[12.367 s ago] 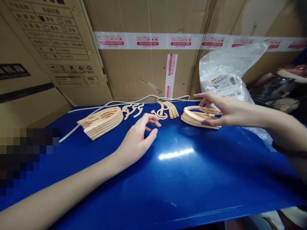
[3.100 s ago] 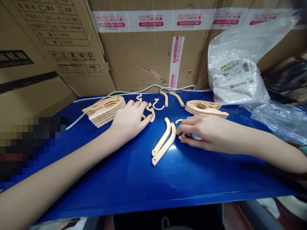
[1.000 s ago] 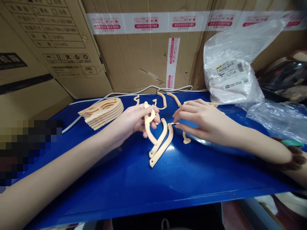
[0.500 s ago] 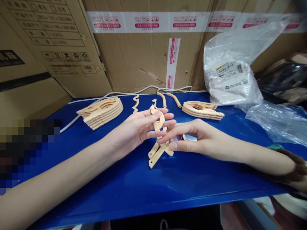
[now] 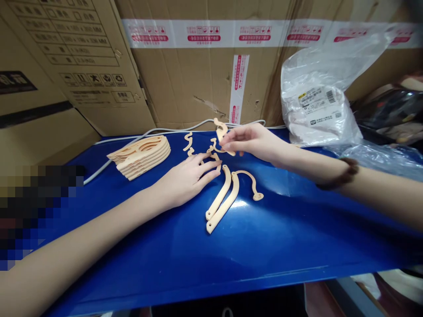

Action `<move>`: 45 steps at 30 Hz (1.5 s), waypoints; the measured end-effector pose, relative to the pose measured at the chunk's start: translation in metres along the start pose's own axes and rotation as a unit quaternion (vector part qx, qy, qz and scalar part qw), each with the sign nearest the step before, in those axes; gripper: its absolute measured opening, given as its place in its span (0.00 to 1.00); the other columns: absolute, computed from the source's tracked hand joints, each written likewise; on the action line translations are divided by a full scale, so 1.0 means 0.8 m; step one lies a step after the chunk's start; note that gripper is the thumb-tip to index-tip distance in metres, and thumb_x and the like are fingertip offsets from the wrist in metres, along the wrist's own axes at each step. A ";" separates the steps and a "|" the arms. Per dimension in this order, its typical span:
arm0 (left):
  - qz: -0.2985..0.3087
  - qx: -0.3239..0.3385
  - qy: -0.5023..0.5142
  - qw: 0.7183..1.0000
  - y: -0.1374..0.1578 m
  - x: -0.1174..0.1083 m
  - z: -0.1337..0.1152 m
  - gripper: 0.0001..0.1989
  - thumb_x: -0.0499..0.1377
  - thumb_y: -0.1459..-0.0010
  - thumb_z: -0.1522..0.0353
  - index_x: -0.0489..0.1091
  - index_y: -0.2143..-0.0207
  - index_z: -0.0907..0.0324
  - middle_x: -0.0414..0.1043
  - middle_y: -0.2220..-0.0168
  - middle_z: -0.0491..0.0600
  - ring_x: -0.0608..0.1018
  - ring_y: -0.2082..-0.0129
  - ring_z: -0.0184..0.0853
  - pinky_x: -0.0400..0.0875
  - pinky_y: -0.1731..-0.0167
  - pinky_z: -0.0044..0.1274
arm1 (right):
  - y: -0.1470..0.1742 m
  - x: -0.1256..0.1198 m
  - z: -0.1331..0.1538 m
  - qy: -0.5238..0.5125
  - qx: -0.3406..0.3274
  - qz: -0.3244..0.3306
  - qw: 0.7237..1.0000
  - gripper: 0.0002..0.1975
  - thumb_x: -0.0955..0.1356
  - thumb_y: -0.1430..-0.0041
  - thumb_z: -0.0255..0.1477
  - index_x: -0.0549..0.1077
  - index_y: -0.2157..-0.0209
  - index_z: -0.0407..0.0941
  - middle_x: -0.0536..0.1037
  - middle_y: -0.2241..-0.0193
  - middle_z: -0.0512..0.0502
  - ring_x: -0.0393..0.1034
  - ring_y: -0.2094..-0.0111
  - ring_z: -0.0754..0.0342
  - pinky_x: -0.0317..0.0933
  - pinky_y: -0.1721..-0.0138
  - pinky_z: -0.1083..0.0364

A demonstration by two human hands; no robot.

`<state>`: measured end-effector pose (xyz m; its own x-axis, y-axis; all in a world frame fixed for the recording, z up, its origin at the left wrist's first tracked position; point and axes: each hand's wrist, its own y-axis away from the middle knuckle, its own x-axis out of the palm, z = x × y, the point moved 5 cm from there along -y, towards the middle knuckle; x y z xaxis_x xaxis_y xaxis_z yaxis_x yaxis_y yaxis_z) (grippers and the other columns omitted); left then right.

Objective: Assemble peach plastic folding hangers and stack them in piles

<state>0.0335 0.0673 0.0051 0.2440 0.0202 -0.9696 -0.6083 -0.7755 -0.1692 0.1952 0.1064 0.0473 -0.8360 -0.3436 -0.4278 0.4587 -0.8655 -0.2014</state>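
My right hand [image 5: 246,138] is pinched around a cream plastic hanger piece [image 5: 220,127], raised above the far part of the table; its curved top sticks out and my fingers hide the rest. My left hand [image 5: 190,178] reaches palm-down, fingers apart, over small curved cream pieces [image 5: 216,158]; its fingertips seem to touch one, though the contact is partly hidden. In front of the fingers lie two hanger arms [image 5: 220,198] side by side, with holes at their ends. A thin curved hook [image 5: 253,180] rests to their right.
A stack of cream folding hangers [image 5: 142,152] stands left on the blue table [image 5: 264,251]. Wavy pieces [image 5: 188,141] lie behind my left hand. A grey cable [image 5: 158,130] runs along cardboard boxes [image 5: 185,75]. A plastic bag [image 5: 317,101] sits back right.
My hands have separated. The right moved up and away with the hanger piece; the left let it go and turned palm-down over the small pieces. The two arms and hook are now uncovered.
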 end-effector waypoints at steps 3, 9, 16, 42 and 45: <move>-0.008 -0.004 0.024 1.000 0.000 -0.004 -0.005 0.24 0.43 0.29 0.58 0.70 0.43 0.58 0.66 0.38 0.50 0.64 0.36 0.40 0.57 0.36 0.36 | -0.053 0.016 -0.007 0.053 -0.036 0.025 0.998 0.05 0.69 0.45 0.21 0.78 0.68 0.41 0.81 0.68 0.47 0.72 0.68 0.58 0.65 0.64 0.57; -0.059 0.048 0.027 0.997 0.006 -0.015 -0.027 0.17 0.48 0.31 0.64 0.76 0.55 0.60 0.77 0.51 0.51 0.76 0.50 0.40 0.71 0.50 0.33 | -0.139 0.055 -0.027 0.144 -0.064 0.012 0.988 0.04 0.70 0.46 0.20 0.79 0.69 0.39 0.82 0.68 0.45 0.75 0.65 0.55 0.67 0.58 0.56; -0.094 0.101 0.051 0.989 0.010 -0.016 -0.035 0.15 0.51 0.32 0.68 0.77 0.63 0.61 0.80 0.61 0.52 0.79 0.56 0.40 0.72 0.58 0.29 | -0.166 0.077 -0.040 0.195 -0.073 0.020 0.978 0.06 0.69 0.45 0.22 0.80 0.67 0.39 0.83 0.64 0.44 0.75 0.62 0.55 0.65 0.59 0.57; -0.080 -0.045 0.007 0.996 0.004 -0.009 -0.018 0.16 0.51 0.33 0.60 0.77 0.59 0.54 0.76 0.54 0.47 0.74 0.52 0.40 0.70 0.54 0.32 | 0.067 -0.011 -0.012 0.528 0.021 0.127 0.840 0.26 0.64 0.41 0.54 0.72 0.76 0.46 0.74 0.77 0.50 0.63 0.77 0.56 0.47 0.75 0.56; -0.091 -0.062 0.018 0.994 0.002 -0.010 -0.014 0.13 0.54 0.35 0.60 0.76 0.64 0.56 0.76 0.58 0.48 0.75 0.53 0.41 0.70 0.55 0.32 | 0.067 -0.015 -0.020 0.495 0.042 0.118 0.860 0.20 0.66 0.41 0.47 0.73 0.77 0.47 0.75 0.78 0.51 0.63 0.78 0.58 0.48 0.76 0.56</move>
<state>0.0387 0.0586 0.0147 0.3693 0.1456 -0.9178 -0.4553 -0.8327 -0.3153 0.2348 0.0703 0.0276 -0.0384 -0.0707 -0.9968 0.5228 -0.8515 0.0403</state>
